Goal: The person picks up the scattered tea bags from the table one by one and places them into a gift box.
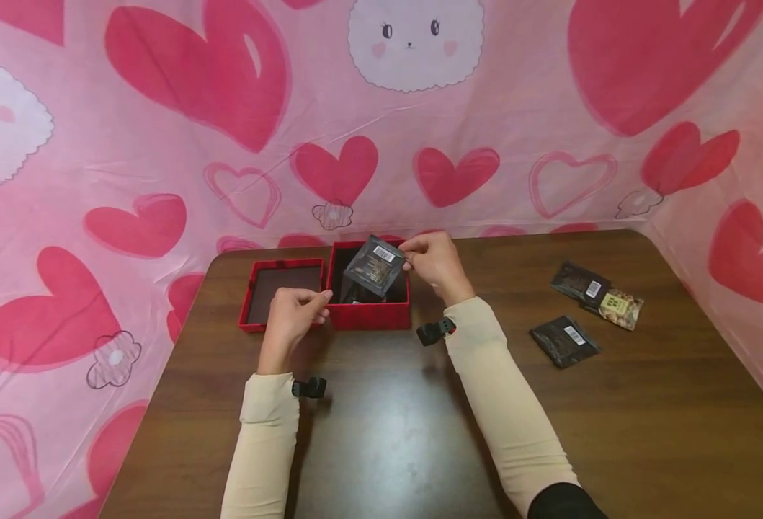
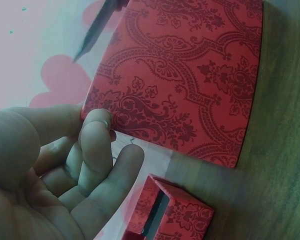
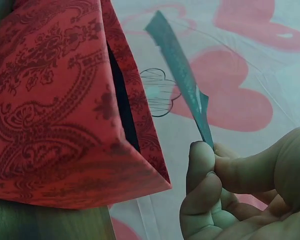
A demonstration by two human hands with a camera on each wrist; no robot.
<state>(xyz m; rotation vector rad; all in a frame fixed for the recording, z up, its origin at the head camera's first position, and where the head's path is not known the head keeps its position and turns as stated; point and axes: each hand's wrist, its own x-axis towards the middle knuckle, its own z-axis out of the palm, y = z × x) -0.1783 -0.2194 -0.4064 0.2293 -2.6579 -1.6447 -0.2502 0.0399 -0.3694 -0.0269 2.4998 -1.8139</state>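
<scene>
A red box (image 1: 369, 317) with a dark floral pattern stands at the table's far side, its dark inside facing up. My left hand (image 1: 290, 313) pinches the rim at its near left corner; in the left wrist view thumb and forefinger meet at that edge. Above the opening, my right hand (image 1: 436, 263) holds a flat black packet (image 1: 375, 265) by one corner, between thumb and fingers. That packet (image 3: 182, 70) appears almost edge-on in the right wrist view, apart from the box wall. Another dark packet (image 1: 357, 294) lies inside the box, mostly hidden.
Left of the box lies its red lid (image 1: 249, 306), hollow side up, partly behind my left hand. To the right on the wooden table (image 1: 381, 432) are a black packet (image 1: 564, 342), another black packet (image 1: 576, 280) and a patterned packet (image 1: 621, 310) touching it. Heart-printed cloth (image 1: 517, 101) hangs behind.
</scene>
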